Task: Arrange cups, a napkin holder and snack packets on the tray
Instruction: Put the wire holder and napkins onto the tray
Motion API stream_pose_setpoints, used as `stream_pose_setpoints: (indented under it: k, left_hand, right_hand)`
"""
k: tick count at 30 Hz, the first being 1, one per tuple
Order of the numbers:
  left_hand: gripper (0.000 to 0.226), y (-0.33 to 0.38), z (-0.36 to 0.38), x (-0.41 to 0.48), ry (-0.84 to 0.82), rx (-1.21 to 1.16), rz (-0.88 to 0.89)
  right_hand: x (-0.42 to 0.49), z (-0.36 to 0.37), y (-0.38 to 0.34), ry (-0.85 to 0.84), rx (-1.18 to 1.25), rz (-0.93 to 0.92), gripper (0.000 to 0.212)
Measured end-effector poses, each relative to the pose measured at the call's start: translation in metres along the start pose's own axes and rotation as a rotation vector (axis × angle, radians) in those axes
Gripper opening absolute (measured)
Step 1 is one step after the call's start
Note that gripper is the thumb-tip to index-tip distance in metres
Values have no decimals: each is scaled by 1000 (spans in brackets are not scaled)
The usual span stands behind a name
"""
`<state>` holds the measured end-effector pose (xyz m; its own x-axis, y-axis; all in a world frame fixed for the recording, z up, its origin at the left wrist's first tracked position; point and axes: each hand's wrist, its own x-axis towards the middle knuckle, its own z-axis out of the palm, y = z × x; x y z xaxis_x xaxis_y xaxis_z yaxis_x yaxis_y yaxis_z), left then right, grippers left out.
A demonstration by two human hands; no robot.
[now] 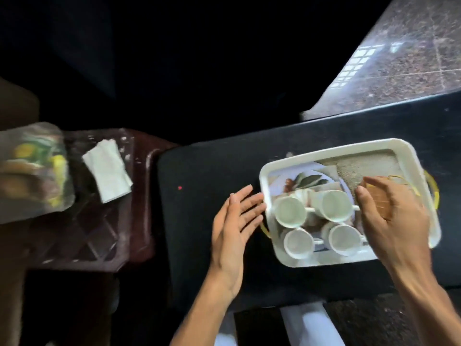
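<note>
The right hand [391, 216] is curling its fingers [374, 186] and thumb around a small tan wooden holder [380, 203], gripping it over the right half of the tray [272, 171]. The holder is sitting low over the tray floor; whether it is touching down is not clear. The left hand [234, 228] is lying flat and empty, fingers [249, 208] stretched out together, tips reaching the tray's left rim, palm resting over the black table [204, 171].

Four white cups [290, 212] are standing in a tight two-by-two block in the tray's near left part, mouths up, handles pointing right. The right pair is just beside the right thumb. The tray's far half, behind the cups, is lying open, showing a printed liner. A yellow handle is showing at the right end.

The tray is sitting near the table's near edge, with bare black surface to its left and behind it.

Well apart to the left, on a dark brown stand [112, 233], white napkins [108, 168] are lying beside blurred snack packets [35, 171] in clear wrap.
</note>
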<state>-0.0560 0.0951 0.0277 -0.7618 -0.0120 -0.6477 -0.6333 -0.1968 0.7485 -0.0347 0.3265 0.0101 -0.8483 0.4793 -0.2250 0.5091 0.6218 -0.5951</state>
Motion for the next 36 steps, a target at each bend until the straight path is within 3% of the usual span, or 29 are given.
stream_pose_setpoints:
  k: [5, 10, 15, 20, 25, 36]
  left_hand:
    - [35, 26, -98, -1, 165, 65, 130]
    - [21, 54, -192, 19, 398, 150, 255]
    - [20, 68, -263, 56, 554, 261, 230]
    - [26, 64, -297, 90, 567, 213, 96]
    - [26, 55, -304, 108, 417, 247, 28]
    - [31, 46, -300, 106, 371, 291, 18]
  right_hand:
    - [-22, 51, -64, -78, 53, -105, 28]
    - [-46, 130, -145, -278, 242, -192, 29]
    - [-60, 220, -220, -475, 278, -234, 30]
    - [-65, 297, -263, -548, 245, -156, 42]
    - [-68, 333, -273, -487, 271, -26, 44]
    - [-79, 318, -267, -562, 353, 18, 19]
